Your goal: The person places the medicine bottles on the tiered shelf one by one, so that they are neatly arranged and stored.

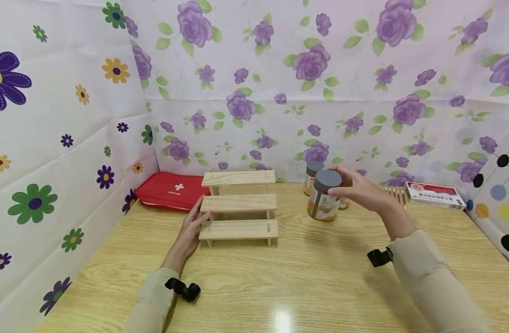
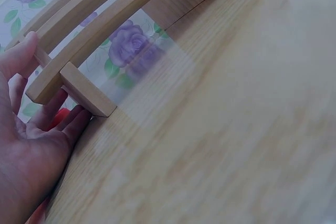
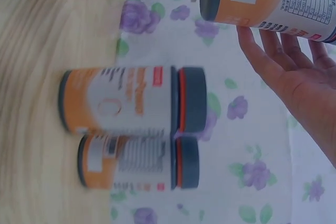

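In the head view my right hand (image 1: 360, 188) grips a jar (image 1: 324, 196) with a dark grey lid and an orange and white label. The jar is raised off the table, slightly tilted; the right wrist view shows the held jar (image 3: 278, 1) with fingers along its side. Two similar jars stand behind it: one jar (image 1: 310, 180) to its left, another jar (image 1: 343, 203) mostly hidden by the hand. My left hand (image 1: 190, 230) holds the left end of a three-step wooden rack (image 1: 237, 203). In the left wrist view its thumb and fingers meet the rack's side (image 2: 86, 90).
A red first aid pouch (image 1: 171, 190) lies behind the rack at left. At the back right are a white and red box (image 1: 435, 195) and a slatted wooden piece (image 1: 396, 195), partly hidden by the right arm. Flowered cloth (image 1: 246, 106) lines the wood-grain table's (image 1: 312, 282) back.
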Available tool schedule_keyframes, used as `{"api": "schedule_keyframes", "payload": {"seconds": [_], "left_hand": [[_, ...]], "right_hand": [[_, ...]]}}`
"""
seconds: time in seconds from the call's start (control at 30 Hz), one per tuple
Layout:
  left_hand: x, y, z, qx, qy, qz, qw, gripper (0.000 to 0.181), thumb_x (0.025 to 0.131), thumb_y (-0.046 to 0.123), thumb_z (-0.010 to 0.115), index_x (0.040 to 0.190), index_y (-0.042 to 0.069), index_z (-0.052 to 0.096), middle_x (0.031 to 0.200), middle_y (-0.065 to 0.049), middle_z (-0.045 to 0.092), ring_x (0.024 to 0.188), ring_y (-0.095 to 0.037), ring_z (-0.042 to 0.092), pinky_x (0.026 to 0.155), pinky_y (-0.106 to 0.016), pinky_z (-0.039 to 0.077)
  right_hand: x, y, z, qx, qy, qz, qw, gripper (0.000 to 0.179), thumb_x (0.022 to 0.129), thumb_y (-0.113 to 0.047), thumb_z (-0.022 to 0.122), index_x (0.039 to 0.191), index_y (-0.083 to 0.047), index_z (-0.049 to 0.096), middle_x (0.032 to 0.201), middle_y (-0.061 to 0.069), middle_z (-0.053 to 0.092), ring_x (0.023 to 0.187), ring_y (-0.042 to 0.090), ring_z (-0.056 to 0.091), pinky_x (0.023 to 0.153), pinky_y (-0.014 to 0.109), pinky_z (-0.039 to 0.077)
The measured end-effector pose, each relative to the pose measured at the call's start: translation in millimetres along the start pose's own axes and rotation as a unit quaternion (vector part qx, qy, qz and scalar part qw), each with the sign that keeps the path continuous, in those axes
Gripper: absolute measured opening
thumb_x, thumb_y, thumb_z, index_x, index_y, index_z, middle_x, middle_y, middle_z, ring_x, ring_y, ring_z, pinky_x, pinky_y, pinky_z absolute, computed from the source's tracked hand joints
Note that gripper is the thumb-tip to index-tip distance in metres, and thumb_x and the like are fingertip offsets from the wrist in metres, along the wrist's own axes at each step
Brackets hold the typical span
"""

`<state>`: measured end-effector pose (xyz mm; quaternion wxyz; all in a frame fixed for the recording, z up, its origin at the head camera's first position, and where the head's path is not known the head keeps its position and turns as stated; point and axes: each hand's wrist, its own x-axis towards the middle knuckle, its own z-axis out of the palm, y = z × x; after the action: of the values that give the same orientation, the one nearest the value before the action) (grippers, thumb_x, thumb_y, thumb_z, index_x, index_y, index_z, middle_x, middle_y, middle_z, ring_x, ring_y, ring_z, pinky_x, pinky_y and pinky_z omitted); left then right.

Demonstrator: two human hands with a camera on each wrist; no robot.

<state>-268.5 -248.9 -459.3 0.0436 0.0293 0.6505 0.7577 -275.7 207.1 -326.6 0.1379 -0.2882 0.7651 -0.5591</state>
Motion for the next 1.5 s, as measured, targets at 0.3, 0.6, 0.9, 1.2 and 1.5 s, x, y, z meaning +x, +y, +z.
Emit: {"api": "schedule_keyframes", "payload": {"seconds": [0.3, 0.6, 0.9, 1.2, 1.5], "left_hand": [[6.7, -1.6, 2.9, -0.008, 0.004, 0.003, 1.0000, 0.069, 0.102, 0.015, 0.051, 0.158, 0.030, 0.014, 0.143, -0.004, 0.040, 0.126, -0.013, 0.043, 0.091, -0.020, 0.048], [8.8, -0.8, 0.1, -0.004, 0.002, 0.006, 1.0000, 0.068, 0.102, 0.015, 0.049, 0.158, 0.030, 0.014, 0.151, -0.006, 0.034, 0.133, -0.017, 0.036, 0.091, -0.019, 0.048], [2.5, -2.9, 1.3, 0.003, 0.008, 0.003, 1.0000, 0.068, 0.102, 0.018, 0.051, 0.158, 0.030, 0.014, 0.147, -0.009, 0.038, 0.127, -0.016, 0.042, 0.091, -0.020, 0.048], [-1.7, -3.7, -5.3, -0.003, 0.014, 0.004, 0.9999, 0.066, 0.102, 0.016, 0.050, 0.157, 0.030, 0.016, 0.111, 0.010, 0.057, 0.119, -0.010, 0.048, 0.091, -0.021, 0.049], [1.3, -0.6, -1.4, -0.003, 0.006, 0.007, 1.0000, 0.069, 0.101, 0.018, 0.053, 0.158, 0.031, 0.015, 0.106, 0.011, 0.058, 0.119, -0.012, 0.049, 0.092, -0.021, 0.048]], "right_hand": [[44.3, -28.3, 11.5, -0.006, 0.027, 0.008, 0.9996, 0.050, 0.097, -0.021, 0.060, 0.141, -0.018, 0.036, 0.129, 0.003, 0.052, 0.117, 0.013, 0.054, 0.101, 0.040, 0.045], [94.8, -60.7, 48.0, 0.020, 0.062, -0.012, 0.9978, 0.059, 0.093, -0.027, 0.065, 0.145, -0.021, 0.037, 0.141, 0.015, 0.047, 0.129, 0.028, 0.049, 0.109, 0.052, 0.038], [146.3, -70.8, 87.5, 0.087, 0.071, -0.032, 0.9932, 0.061, 0.091, -0.018, 0.064, 0.146, -0.017, 0.035, 0.143, 0.017, 0.046, 0.132, 0.032, 0.048, 0.109, 0.053, 0.039], [189.5, -75.0, 129.3, 0.109, 0.141, -0.013, 0.9839, 0.066, 0.089, -0.025, 0.071, 0.145, -0.019, 0.037, 0.137, 0.013, 0.052, 0.127, 0.027, 0.051, 0.105, 0.046, 0.044], [211.6, -70.3, 158.7, 0.069, 0.171, -0.005, 0.9829, 0.066, 0.085, -0.028, 0.076, 0.141, -0.019, 0.043, 0.132, 0.011, 0.055, 0.122, 0.026, 0.053, 0.101, 0.042, 0.046]]}}
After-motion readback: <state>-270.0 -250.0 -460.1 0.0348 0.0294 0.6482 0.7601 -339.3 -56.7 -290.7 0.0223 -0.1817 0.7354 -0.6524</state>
